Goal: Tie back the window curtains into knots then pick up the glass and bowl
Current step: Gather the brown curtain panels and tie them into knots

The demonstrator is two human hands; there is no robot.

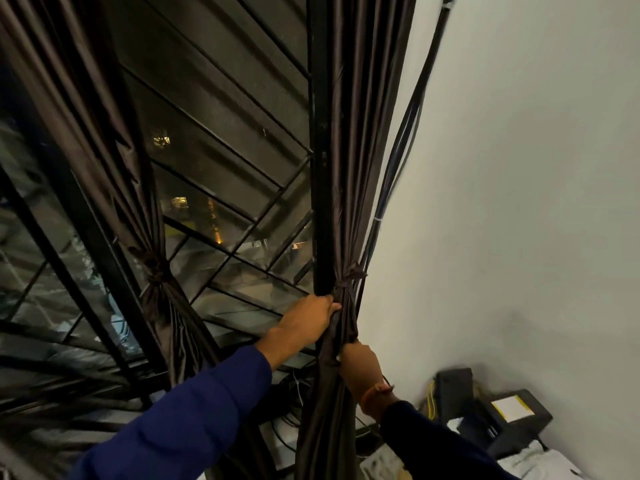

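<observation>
Both hands, left [310, 318] and right [360, 367], grip the right curtain [341, 202] below its knot [346, 282].

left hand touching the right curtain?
Touching. The head view shows the left hand with its fingers wrapped around the gathered right curtain, just below its knot.

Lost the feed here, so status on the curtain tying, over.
Left hand and right hand both grip the right curtain below its knot. Left curtain already knotted. Cables hang beside it. Glass, bowl not visible.
</observation>
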